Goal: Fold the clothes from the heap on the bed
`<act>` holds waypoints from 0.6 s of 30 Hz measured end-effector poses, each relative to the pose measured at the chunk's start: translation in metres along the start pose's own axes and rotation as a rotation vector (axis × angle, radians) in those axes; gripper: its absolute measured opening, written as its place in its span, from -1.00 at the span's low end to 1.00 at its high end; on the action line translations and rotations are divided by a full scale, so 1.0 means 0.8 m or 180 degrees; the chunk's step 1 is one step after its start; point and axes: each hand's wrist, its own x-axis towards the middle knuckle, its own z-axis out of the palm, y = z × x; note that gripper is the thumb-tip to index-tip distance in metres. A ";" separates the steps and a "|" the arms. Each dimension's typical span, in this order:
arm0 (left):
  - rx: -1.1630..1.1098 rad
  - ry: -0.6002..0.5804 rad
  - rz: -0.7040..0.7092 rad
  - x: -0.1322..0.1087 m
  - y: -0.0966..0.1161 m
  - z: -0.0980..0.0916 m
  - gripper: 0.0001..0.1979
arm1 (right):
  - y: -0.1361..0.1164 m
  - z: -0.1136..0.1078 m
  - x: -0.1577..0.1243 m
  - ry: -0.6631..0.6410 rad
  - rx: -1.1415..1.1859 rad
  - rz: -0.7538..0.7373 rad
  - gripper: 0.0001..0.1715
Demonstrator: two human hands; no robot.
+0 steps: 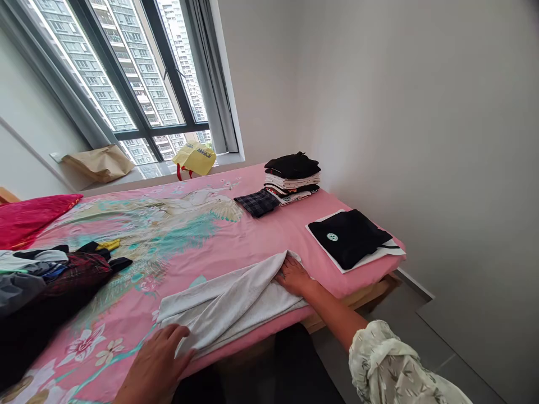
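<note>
A light grey garment (236,300), folded lengthwise into a long shape, lies along the near edge of the bed. My right hand (293,276) rests on its right end, fingers stretched out against the cloth beside a raised fold. At the left end is my left hand (158,359), thumb and fingers apart, close to the garment's lower left corner. Whether its fingertips touch the cloth I cannot tell. Right of the garment, a folded black top (351,235) with a small round emblem lies on a white folded piece (337,262).
Folded clothes (292,178) form a stack near the wall, with dark plaid cloth (256,203) beside it. Loose clothes (54,286) heap up at left, near a red pillow (36,219). A brown paper bag (101,164) and yellow bag (194,158) sit by the window.
</note>
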 end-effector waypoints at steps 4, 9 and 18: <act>0.0064 -0.0077 0.0003 0.005 0.023 0.022 -0.75 | 0.002 0.000 -0.001 -0.0038 -0.0017 0.0016 -0.19; 0.0295 -0.0026 -0.0194 -0.017 0.017 0.030 -0.64 | 0.004 0.009 -0.004 0.0081 0.0001 0.0014 -0.21; -0.0421 0.0377 0.0738 -0.068 0.013 0.022 -0.82 | 0.011 0.025 -0.004 0.0259 -0.0070 -0.0160 -0.41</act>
